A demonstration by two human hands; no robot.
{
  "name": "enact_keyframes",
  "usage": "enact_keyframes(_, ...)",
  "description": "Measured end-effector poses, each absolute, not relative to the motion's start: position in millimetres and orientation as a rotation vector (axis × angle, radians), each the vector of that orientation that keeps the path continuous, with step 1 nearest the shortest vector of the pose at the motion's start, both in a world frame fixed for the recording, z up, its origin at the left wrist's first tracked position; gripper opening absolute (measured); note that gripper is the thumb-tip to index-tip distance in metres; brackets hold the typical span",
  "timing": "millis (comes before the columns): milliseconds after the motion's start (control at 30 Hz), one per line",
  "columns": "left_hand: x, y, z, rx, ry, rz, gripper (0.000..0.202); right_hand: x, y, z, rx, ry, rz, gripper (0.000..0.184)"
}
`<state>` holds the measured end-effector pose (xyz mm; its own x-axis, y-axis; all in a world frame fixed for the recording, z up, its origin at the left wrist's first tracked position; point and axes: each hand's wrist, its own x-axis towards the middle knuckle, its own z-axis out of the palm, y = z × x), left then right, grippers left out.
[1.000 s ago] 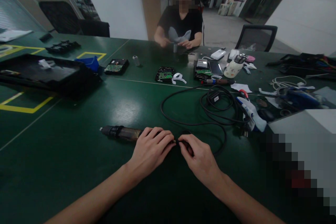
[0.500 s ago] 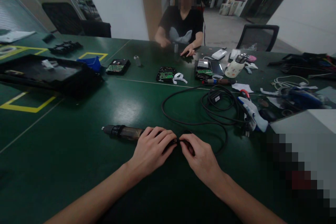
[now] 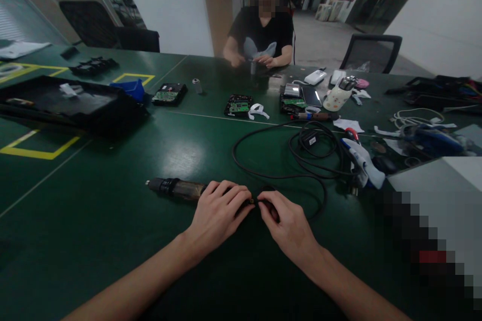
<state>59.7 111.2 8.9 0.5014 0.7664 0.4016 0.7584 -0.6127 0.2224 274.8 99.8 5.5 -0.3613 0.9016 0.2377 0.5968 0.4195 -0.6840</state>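
An electric screwdriver [image 3: 184, 189] lies on the green table, its bit end pointing left. My left hand [image 3: 222, 213] is wrapped over the rear of its body and hides that part. Close beside it, my right hand [image 3: 284, 218] pinches the end of a black cable [image 3: 280, 177] at the screwdriver's tail. Fingers cover the connection, so I cannot tell whether the plug sits inside. From my right hand the cable loops away over the table to a coil on the right.
Circuit-board units [image 3: 239, 105] stand beyond my hands, and a black tray [image 3: 71, 105] lies at left. A blue-white tool [image 3: 363, 163] and a grey box [image 3: 444, 185] are at right. Across the table sits a co-worker [image 3: 259, 35] with both hands near a small cylinder [image 3: 253, 66].
My hands, the screwdriver and the cable hold almost the same place. Across the table, the co-worker's hand has lifted from the tabletop and moved in towards the small cylinder.
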Motion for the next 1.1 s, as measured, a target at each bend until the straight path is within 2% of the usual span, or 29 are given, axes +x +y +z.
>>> enact_keyframes(133,57.2,111.1,11.7,2.747,1.275,0.749,0.023,275.2,99.9,6.0,-1.258,-2.078,0.666,0.018)
enact_keyframes(300,59.8,112.2,10.5,2.724,1.385,0.738,0.013,275.3,100.1,5.0,-1.257,-2.081,0.667,0.018)
enact_keyframes(500,58.0,112.7,10.2,2.753,1.291,0.719,0.023,275.8,100.5,2.5,-1.261,-2.082,0.656,0.018)
enact_keyframes(667,57.7,112.9,7.8,2.745,1.356,0.752,0.015,275.7,100.5,4.3,-1.245,-2.084,0.644,0.018)
enact_keyframes(833,56.9,112.5,8.6,2.759,1.290,0.736,0.025,275.2,100.8,5.3,-1.253,-2.078,0.645,0.017)
enact_keyframes(1000,57.2,113.1,8.0,2.753,1.359,0.744,0.015,275.0,100.4,4.2,-1.248,-2.071,0.638,0.018)
enact_keyframes(1100,57.2,112.4,9.0,2.757,1.328,0.748,0.020,275.3,100.3,4.2,-1.252,-2.069,0.648,0.018)
